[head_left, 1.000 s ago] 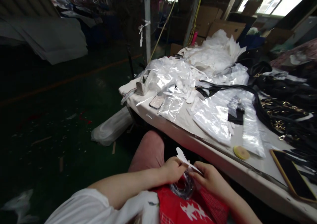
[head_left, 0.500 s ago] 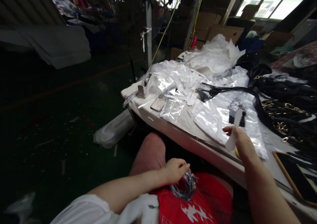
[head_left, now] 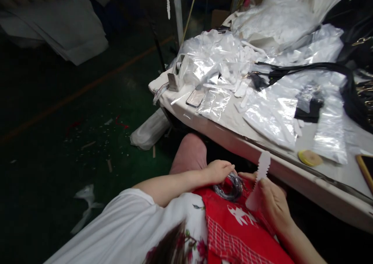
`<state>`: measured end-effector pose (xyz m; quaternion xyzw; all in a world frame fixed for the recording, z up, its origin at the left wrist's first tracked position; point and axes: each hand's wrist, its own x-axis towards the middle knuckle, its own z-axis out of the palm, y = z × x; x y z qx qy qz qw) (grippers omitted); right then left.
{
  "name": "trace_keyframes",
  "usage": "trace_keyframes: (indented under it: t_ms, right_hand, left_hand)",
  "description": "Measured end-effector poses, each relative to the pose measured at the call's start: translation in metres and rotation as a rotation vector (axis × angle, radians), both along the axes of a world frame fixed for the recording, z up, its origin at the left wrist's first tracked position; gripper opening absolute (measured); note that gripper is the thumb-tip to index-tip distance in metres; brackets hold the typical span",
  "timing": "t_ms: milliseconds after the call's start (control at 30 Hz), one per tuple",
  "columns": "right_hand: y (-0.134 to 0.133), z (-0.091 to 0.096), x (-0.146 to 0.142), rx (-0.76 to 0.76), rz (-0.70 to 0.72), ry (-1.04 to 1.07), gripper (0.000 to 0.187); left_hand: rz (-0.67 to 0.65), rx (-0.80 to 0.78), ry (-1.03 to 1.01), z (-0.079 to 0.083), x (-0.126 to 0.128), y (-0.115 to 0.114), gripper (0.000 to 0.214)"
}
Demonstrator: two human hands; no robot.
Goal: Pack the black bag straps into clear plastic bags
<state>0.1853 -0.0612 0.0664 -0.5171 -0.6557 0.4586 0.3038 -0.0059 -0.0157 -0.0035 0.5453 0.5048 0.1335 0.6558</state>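
My left hand [head_left: 220,171] is closed on the upper rim of a dark coil wrapped in clear plastic [head_left: 231,189], which rests on the red apron [head_left: 247,233] over my lap. My right hand [head_left: 271,198] pinches a flat white strip with toothed edges [head_left: 263,166] between thumb and fingers. The strip stands nearly upright, a little to the right of the coil. My right fingertips are close to the coil; whether they touch it I cannot tell.
On the white table [head_left: 230,120] lie clear plastic bags [head_left: 271,120], a phone [head_left: 196,98], a metal tape holder [head_left: 175,81], a yellow tape roll [head_left: 310,158] and black straps [head_left: 317,66]. A plastic-wrapped bundle [head_left: 150,130] sits on the green floor beneath the table's corner.
My right hand has come from above the table to my lap, bringing the white strip near the coil. My left hand keeps its hold on the coil. The camera view has tilted down.
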Motion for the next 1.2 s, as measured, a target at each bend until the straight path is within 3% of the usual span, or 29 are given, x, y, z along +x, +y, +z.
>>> trace_keyframes:
  t_ms: [100, 200, 333, 567, 733, 867, 1000, 1200]
  right_hand:
    - [-0.004, -0.006, -0.006, 0.081, -0.063, -0.039, 0.037]
    - [-0.003, -0.006, -0.008, 0.169, -0.005, -0.038, 0.03]
    - [-0.003, -0.013, -0.009, 0.248, 0.105, -0.039, 0.035]
    - [-0.008, -0.033, -0.024, 0.364, 0.066, 0.027, 0.043]
    - [-0.006, -0.047, -0.031, 0.536, 0.19, -0.155, 0.047]
    - [-0.004, -0.061, -0.026, 0.57, 0.253, -0.266, 0.048]
    - [-0.008, -0.063, -0.02, 0.633, 0.284, -0.244, 0.048]
    - [-0.011, -0.058, -0.02, 0.663, 0.338, -0.265, 0.049]
  left_hand:
    - [-0.012, 0.002, -0.002, 0.001, 0.001, 0.0, 0.046]
    - [-0.009, 0.008, -0.004, 0.002, 0.001, -0.001, 0.046]
    - [0.013, 0.003, -0.003, -0.001, 0.0, -0.001, 0.044]
    - [0.054, -0.005, -0.017, -0.005, 0.0, -0.004, 0.041]
    - [0.05, 0.033, -0.053, -0.007, 0.0, -0.005, 0.028]
    - [0.043, 0.072, -0.037, -0.011, -0.001, -0.003, 0.028]
    - [0.047, 0.064, -0.001, -0.011, -0.001, -0.002, 0.039]
    - [0.02, 0.068, 0.037, -0.006, -0.003, -0.003, 0.033]
